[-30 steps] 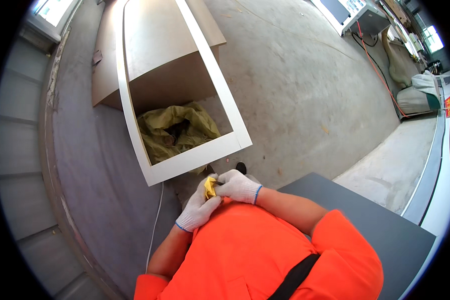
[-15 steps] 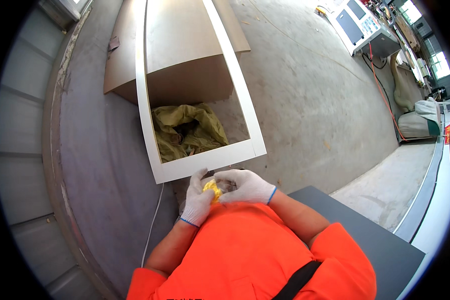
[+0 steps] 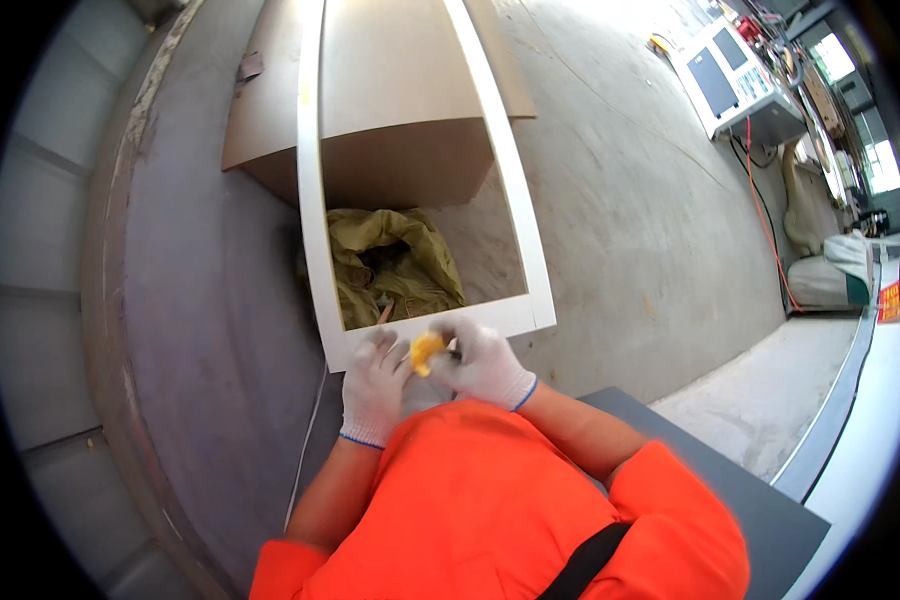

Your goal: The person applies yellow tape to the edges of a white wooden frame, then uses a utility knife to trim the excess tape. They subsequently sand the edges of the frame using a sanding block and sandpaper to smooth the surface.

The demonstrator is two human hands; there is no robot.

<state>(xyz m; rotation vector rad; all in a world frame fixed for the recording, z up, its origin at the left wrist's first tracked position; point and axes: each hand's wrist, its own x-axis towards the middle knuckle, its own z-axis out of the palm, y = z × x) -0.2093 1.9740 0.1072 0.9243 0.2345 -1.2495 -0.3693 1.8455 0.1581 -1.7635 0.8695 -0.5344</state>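
Observation:
Both my hands wear white knitted gloves with blue cuff edges. My right hand [image 3: 482, 368] is closed on a small crumpled-looking yellow thing [image 3: 427, 351], whose kind I cannot make out. A dark bit shows by its fingers. Close beside it, my left hand [image 3: 372, 392] has its slightly blurred fingers extended upward, with nothing visible in them. Those fingertips overlap the near end rail of a long white rectangular frame [image 3: 518, 312], which stretches away from me. Whether they touch the rail is unclear.
Under the frame sit a brown board-like box [image 3: 400, 165] and an open olive woven sack [image 3: 410, 262] with scraps inside. A dark grey panel [image 3: 710, 490] lies at my right. A white-grey machine [image 3: 735, 75] stands far right, with an orange cable. A grey wall runs along the left.
My hands have moved apart and slightly forward, over the frame's near rail. The yellow thing, between both hands before, is now in my right hand's fingers. The view has shifted a little.

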